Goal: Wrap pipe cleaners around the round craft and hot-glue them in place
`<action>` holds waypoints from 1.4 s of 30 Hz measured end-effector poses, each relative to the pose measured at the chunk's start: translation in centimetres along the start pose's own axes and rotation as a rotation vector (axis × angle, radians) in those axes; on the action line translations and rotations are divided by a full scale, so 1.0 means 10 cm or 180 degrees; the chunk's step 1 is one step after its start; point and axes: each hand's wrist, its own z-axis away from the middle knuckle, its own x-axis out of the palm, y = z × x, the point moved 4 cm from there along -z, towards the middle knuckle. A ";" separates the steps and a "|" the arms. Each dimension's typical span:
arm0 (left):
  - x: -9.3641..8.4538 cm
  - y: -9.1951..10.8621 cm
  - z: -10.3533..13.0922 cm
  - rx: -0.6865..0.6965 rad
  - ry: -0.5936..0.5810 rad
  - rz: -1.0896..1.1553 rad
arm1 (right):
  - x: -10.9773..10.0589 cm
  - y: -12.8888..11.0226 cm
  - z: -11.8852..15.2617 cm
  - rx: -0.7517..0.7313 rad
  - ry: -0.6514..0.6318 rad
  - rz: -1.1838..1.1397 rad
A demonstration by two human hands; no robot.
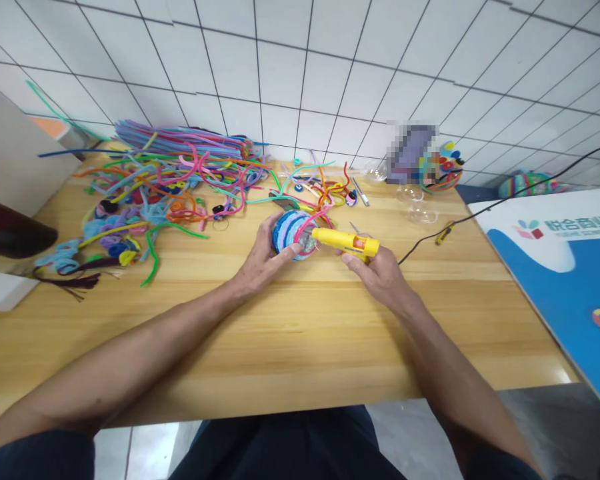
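My left hand (265, 257) is closed around a ball (286, 233) wrapped in rings of blue, light blue and pink pipe cleaner. A clear, uncovered patch shows on the ball's right side, with a pink strand running up from it. My right hand (377, 273) grips a yellow hot glue gun (345, 241). Its nozzle points left at the bare patch, close to the ball; whether it touches I cannot tell. Just behind the glue gun, a thin metal tool (354, 227) is partly hidden. Loose pipe cleaners (325, 193) lie beyond the ball.
A tangled heap of pipe cleaners (145, 193) covers the table's left, with a bundle (180, 139) behind. Clear plastic domes (423, 212), a yellow cutter (445, 233) and a decorated ball (441, 170) stand right. A black cord (485, 208) crosses from the right. A dark cylinder (15, 227) juts in left.
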 end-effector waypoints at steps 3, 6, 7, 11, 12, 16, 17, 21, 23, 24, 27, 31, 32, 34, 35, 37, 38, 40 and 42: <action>0.00 0.00 0.01 -0.0078 0.0009 0.0047 | 0.00 -0.01 -0.01 -0.0040 -0.0027 -0.0020; 0.01 0.01 0.01 -0.0106 0.0055 0.0110 | 0.02 -0.03 -0.01 -0.0092 -0.0152 -0.0018; 0.01 0.01 0.01 -0.0102 0.0074 0.0125 | 0.02 -0.04 0.00 -0.0105 -0.0171 -0.0015; 0.00 -0.01 0.01 -0.0107 0.0121 0.0161 | 0.04 -0.04 0.00 -0.0108 -0.0192 0.0018; 0.00 -0.01 0.01 -0.0116 0.0119 0.0167 | 0.04 -0.03 0.00 -0.0108 -0.0183 0.0025; -0.01 -0.02 0.01 -0.0095 0.0102 0.0159 | 0.03 -0.02 -0.02 -0.0083 -0.0033 0.0073; -0.02 -0.01 0.00 -0.0077 0.0085 0.0157 | 0.03 -0.01 -0.02 -0.0070 0.0004 0.0090; -0.03 -0.02 0.00 -0.0068 0.0041 0.0136 | 0.04 0.01 -0.03 -0.0060 -0.0068 0.0073; -0.04 -0.02 0.00 -0.0092 0.0068 0.0102 | 0.06 0.02 -0.02 -0.0062 -0.0180 0.0054; -0.04 -0.03 0.00 -0.0103 0.0077 0.0089 | 0.07 0.03 -0.02 -0.0066 -0.0221 0.0058; -0.04 -0.01 -0.01 -0.0107 0.0046 0.0089 | 0.08 0.04 -0.02 -0.0069 -0.0208 0.0080; -0.04 0.00 -0.01 -0.0059 0.0028 0.0100 | 0.08 0.04 -0.02 -0.0071 -0.0094 0.0055; -0.04 0.00 -0.01 -0.0050 0.0032 0.0093 | 0.09 0.04 -0.02 -0.0084 -0.0093 0.0050; -0.04 -0.01 -0.01 -0.0042 0.0039 0.0080 | 0.09 0.03 -0.02 -0.0120 -0.0127 0.0048; -0.04 -0.02 -0.01 -0.0048 0.0041 0.0078 | 0.09 0.03 -0.02 -0.0138 -0.0147 0.0053; -0.04 -0.02 -0.01 -0.0076 0.0047 0.0082 | 0.09 0.03 -0.02 -0.0166 -0.0170 0.0065; -0.04 -0.02 -0.01 -0.0094 0.0049 0.0089 | 0.08 0.02 -0.02 -0.0179 -0.0176 0.0068; -0.05 -0.01 -0.01 -0.0132 0.0048 0.0102 | 0.07 0.02 -0.01 -0.0196 -0.0183 0.0060; -0.05 0.01 -0.01 -0.0170 0.0048 0.0113 | 0.06 0.01 -0.01 -0.0206 -0.0207 0.0032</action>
